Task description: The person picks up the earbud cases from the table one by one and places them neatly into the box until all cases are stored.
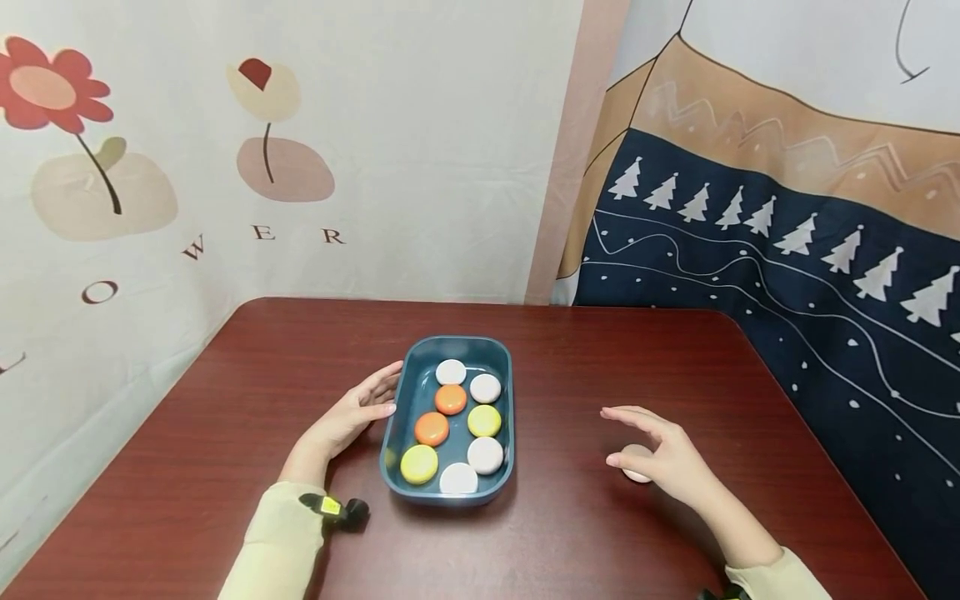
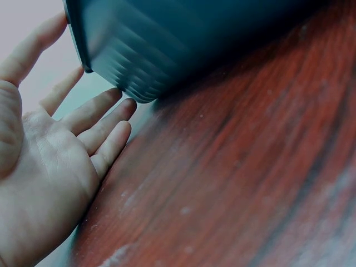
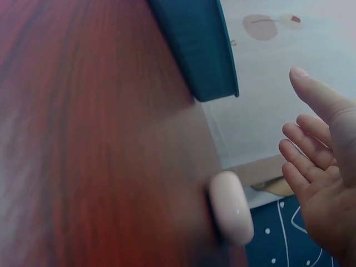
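Observation:
A dark blue rectangular container stands on the table, holding several white, orange and yellow round pieces; among them are an orange piece and a yellow piece. My left hand touches the container's left side, its thumb at the rim. In the left wrist view, the fingers of that hand are spread beside the container's wall. Over a lone white round piece to the right of the container hovers my right hand. The right wrist view shows this smooth white piece apart from the fingers.
The reddish-brown wooden table extends around the container. Behind it hangs a pale cloth with flower prints, and at the right a dark blue cloth with white trees. A black wrist device sits at my left sleeve.

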`<state>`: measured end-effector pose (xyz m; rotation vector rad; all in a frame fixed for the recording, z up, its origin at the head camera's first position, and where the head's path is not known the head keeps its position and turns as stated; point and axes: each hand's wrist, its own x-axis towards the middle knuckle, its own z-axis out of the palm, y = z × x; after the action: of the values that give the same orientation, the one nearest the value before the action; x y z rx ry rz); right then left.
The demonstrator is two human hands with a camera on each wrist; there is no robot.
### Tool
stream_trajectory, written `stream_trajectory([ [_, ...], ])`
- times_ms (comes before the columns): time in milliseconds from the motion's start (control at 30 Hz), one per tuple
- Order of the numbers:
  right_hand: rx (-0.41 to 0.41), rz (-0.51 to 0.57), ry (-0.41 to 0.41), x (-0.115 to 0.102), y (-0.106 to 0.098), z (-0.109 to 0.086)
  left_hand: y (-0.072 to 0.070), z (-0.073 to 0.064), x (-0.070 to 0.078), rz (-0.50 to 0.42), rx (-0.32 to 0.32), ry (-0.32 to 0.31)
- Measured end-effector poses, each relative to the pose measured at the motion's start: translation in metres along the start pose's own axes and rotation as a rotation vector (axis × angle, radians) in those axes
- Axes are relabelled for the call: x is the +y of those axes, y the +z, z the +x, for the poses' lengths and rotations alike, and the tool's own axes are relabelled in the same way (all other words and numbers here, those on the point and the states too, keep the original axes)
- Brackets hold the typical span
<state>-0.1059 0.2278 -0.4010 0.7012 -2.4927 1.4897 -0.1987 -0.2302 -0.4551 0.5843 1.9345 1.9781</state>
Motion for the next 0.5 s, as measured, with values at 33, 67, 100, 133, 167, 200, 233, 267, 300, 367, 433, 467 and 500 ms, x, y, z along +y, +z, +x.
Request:
stream_trajectory([
  [33, 0.005, -0.013, -0.003, -0.002, -0.001, -0.001, 0.0, 0.0, 0.0, 0.0, 0.0, -0.001],
  [67, 0.009, -0.024, -0.005, -0.001, -0.002, -0.002, 0.001, 0.0, 0.001, 0.0, 0.0, -0.002],
  [100, 0.01, -0.034, -0.004, 0.002, -0.003, -0.004, 0.001, 0.0, 0.001, 0.001, 0.001, -0.004],
  [133, 0.01, -0.038, 0.0, 0.008, -0.004, -0.006, 0.001, -0.001, 0.001, 0.0, 0.002, -0.005],
  [167, 0.007, -0.044, 0.001, 0.014, -0.005, -0.007, 0.001, -0.001, 0.001, 0.0, 0.002, -0.005],
  [200, 0.004, -0.048, 0.003, 0.02, -0.006, -0.008, 0.002, -0.001, 0.002, -0.001, 0.002, -0.006],
  [233, -0.001, -0.051, 0.01, 0.023, -0.007, -0.009, 0.002, -0.001, 0.002, -0.002, 0.002, -0.006],
  [267, -0.008, -0.057, 0.015, 0.028, -0.009, -0.01, 0.002, -0.001, 0.003, -0.003, 0.002, -0.005],
  [300, -0.017, -0.061, 0.018, 0.031, -0.01, -0.011, 0.002, -0.001, 0.003, -0.003, 0.003, -0.004],
  [367, -0.04, -0.062, 0.027, 0.035, -0.013, -0.012, 0.002, -0.001, 0.003, -0.002, 0.005, -0.004],
  [433, -0.063, -0.058, 0.031, 0.038, -0.015, -0.013, 0.002, -0.001, 0.003, 0.001, 0.007, -0.005],
  [467, -0.073, -0.049, 0.031, 0.04, -0.016, -0.014, 0.002, -0.001, 0.003, 0.004, 0.008, -0.005],
  [500, -0.082, -0.039, 0.029, 0.041, -0.017, -0.014, 0.002, -0.001, 0.003, 0.005, 0.009, -0.005],
])
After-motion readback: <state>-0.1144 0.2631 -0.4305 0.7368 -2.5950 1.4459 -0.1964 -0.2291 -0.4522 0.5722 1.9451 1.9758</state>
